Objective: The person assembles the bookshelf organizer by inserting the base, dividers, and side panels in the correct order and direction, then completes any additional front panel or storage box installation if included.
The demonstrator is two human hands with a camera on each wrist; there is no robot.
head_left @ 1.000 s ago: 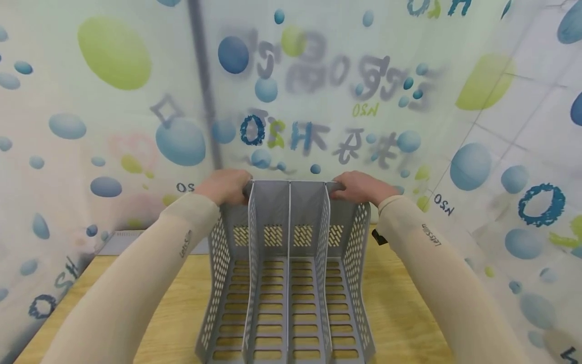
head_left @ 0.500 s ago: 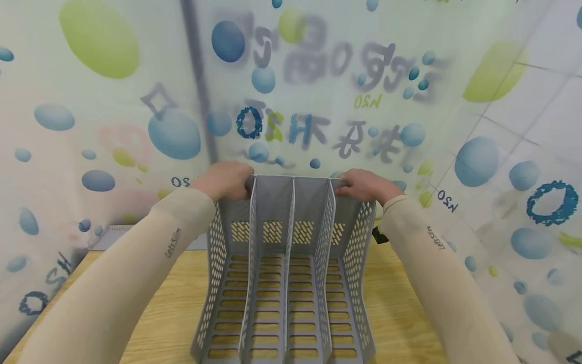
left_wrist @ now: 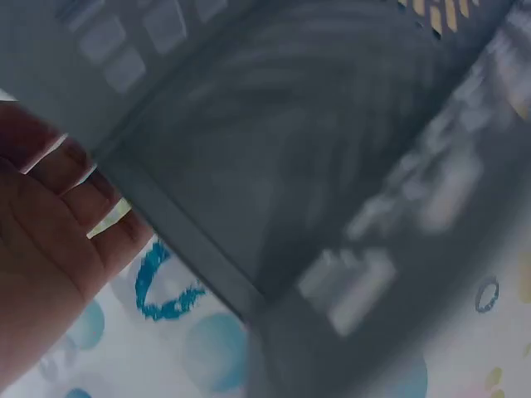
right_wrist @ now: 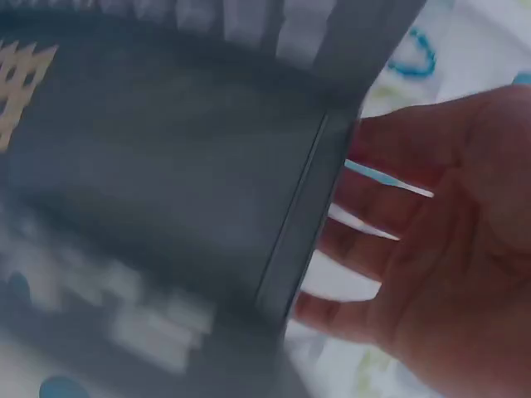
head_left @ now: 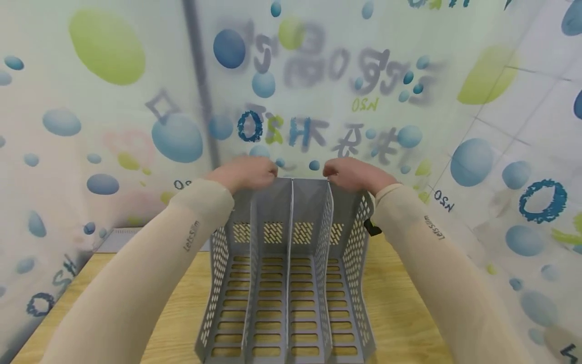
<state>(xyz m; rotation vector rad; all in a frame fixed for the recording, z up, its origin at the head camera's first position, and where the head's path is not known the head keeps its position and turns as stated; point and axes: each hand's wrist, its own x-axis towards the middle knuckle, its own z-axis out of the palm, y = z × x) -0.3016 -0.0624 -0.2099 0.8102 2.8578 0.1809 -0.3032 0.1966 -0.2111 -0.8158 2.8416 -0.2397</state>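
Observation:
A grey plastic file rack [head_left: 273,202] with three upright dividers stands on the table in the head view, its slotted floor toward me. At its top back edge, my left hand [head_left: 250,172] lies over the left part and my right hand [head_left: 354,172] over the right. The left wrist view has the left hand [left_wrist: 50,249] with its fingers extended behind the rack's panel [left_wrist: 241,149]. Straight, slightly spread fingers of the right hand [right_wrist: 440,224] likewise reach behind the panel [right_wrist: 166,157] in the right wrist view. Fingertips are hidden there, and I cannot tell whether they touch it.
The rack rests on a light wooden table [head_left: 168,303]. Behind it hangs a pale curtain [head_left: 309,30] printed with blue and green dots. A small black object [head_left: 373,227] lies by the right wrist, and a flat pale object [head_left: 115,240] lies at the back left.
Both hands have let go of the top back edge and risen a little. The left hand has moved right toward the middle, the right hand slightly left. The rack stays in place.

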